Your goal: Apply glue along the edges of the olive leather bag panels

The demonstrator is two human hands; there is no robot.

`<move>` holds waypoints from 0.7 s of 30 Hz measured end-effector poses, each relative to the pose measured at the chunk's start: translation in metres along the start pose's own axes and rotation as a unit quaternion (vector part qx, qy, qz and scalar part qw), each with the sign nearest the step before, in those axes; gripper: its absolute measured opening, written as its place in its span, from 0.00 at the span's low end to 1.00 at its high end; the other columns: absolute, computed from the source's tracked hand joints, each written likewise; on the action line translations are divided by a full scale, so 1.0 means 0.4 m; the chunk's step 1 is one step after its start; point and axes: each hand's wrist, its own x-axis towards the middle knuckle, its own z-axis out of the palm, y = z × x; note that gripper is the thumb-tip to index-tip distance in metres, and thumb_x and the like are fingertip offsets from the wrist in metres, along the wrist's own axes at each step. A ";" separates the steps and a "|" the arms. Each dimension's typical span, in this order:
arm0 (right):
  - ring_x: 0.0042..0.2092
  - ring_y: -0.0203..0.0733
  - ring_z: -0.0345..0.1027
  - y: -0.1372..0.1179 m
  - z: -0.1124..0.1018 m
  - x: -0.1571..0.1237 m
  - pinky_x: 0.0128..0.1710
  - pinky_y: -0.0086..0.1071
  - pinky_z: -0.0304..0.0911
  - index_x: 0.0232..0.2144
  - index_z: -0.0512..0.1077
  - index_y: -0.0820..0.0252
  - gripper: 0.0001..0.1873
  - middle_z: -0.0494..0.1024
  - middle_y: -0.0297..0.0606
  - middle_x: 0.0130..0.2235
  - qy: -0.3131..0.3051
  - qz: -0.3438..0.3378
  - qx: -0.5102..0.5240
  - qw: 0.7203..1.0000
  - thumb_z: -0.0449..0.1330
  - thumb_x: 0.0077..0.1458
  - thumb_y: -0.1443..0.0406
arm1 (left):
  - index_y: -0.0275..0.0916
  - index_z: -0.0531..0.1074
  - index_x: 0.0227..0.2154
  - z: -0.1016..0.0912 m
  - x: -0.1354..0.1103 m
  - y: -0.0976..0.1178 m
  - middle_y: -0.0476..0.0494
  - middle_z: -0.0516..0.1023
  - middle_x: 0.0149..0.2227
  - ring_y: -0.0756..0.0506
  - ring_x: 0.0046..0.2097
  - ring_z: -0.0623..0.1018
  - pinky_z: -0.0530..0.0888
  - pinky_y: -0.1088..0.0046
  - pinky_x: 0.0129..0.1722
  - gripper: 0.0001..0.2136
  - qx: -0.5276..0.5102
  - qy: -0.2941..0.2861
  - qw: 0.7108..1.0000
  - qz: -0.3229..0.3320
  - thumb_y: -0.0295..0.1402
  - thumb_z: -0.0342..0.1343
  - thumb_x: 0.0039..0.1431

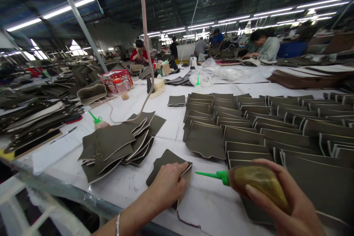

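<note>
My left hand [167,186] is closed on a dark olive leather piece [168,162] that lies on the white table near the front edge, fingers curled over its right rim. My right hand [287,199] grips a yellowish glue bottle [257,182] with a green nozzle [211,174] pointing left toward that piece. The nozzle tip hangs a little right of the piece, apart from it.
A loose heap of olive pieces [121,143] lies to the left, with another green-tipped bottle [98,121] behind it. Rows of overlapped pieces [262,129] fill the right side. A hose [146,55] hangs down. Other people [265,46] work at far tables.
</note>
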 end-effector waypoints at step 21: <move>0.39 0.46 0.74 0.041 0.041 0.033 0.37 0.29 0.69 0.52 0.65 0.49 0.24 0.75 0.36 0.45 -0.117 -0.221 -0.322 0.913 0.63 0.58 0.49 | 0.43 0.74 0.48 -0.014 -0.001 -0.007 0.41 0.79 0.37 0.37 0.41 0.79 0.74 0.62 0.40 0.20 -0.016 0.001 0.998 0.055 0.29 0.46 0.54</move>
